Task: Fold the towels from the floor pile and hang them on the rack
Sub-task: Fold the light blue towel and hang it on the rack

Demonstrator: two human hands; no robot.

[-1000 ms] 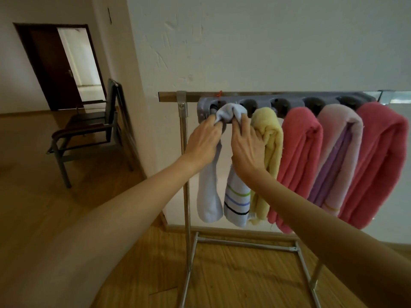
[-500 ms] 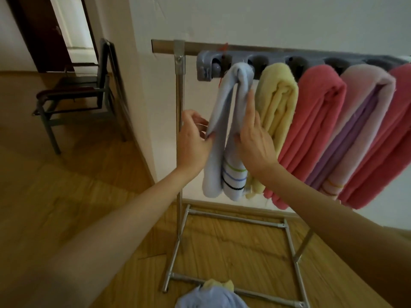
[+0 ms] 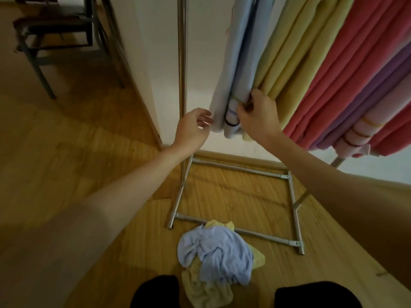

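A pale blue towel [image 3: 235, 63] with coloured stripes near its hem hangs folded at the left end of the metal rack [image 3: 182, 63]. My right hand [image 3: 258, 116] pinches its lower edge. My left hand [image 3: 193, 127] hovers by the towel's left hem with fingers apart, holding nothing. To the right hang a yellow towel [image 3: 282, 47], a coral towel [image 3: 347, 54], a pink-and-purple towel [image 3: 375, 103] and another coral one at the frame's edge. On the floor lies the pile: a light blue towel [image 3: 219, 254] on top of a yellow one [image 3: 206, 292].
The rack's base frame [image 3: 293, 210] rests on the wooden floor against a white wall. A dark chair [image 3: 55, 27] stands at the upper left beside the wall corner. My dark-clad knees [image 3: 155, 292] show at the bottom edge, on either side of the pile.
Both hands slid down the pale blue towel from the top bar to its bottom hem. My view tilted down, bringing the floor pile fully into sight. My left hand came off the cloth.
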